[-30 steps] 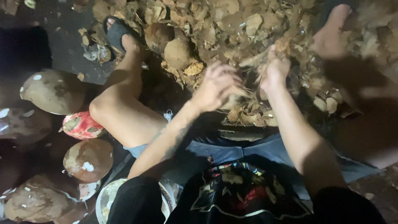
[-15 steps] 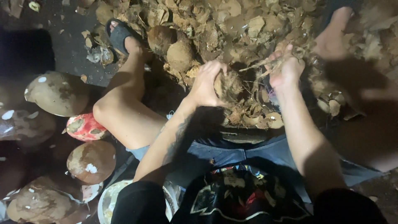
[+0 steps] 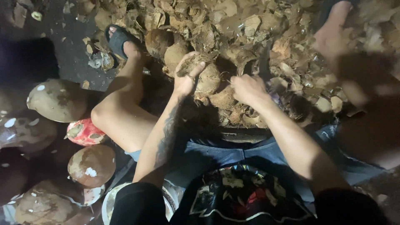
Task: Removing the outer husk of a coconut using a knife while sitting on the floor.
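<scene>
A round, brown, fibrous coconut [image 3: 209, 79] sits at the near edge of the husk pile, between my knees. My left hand [image 3: 186, 79] grips its left side, fingers curled over a tuft of loose husk on top. My right hand [image 3: 248, 89] is closed just right of the coconut. Its fingers clutch a piece of husk [image 3: 223, 99] that lies below the coconut. Both forearms reach forward from my lap.
A big heap of torn husk pieces [image 3: 250, 25] fills the top. My left foot in a dark sandal [image 3: 119, 39] and my bare right foot [image 3: 333, 33] rest on it. Whole coconuts [image 3: 58, 100] [image 3: 91, 164] and a red patterned object [image 3: 85, 131] lie at left.
My right hand has let go of the long husk strip and come left and closer to my body. My left hand has shifted up onto the coconut, which now shows between my hands.
</scene>
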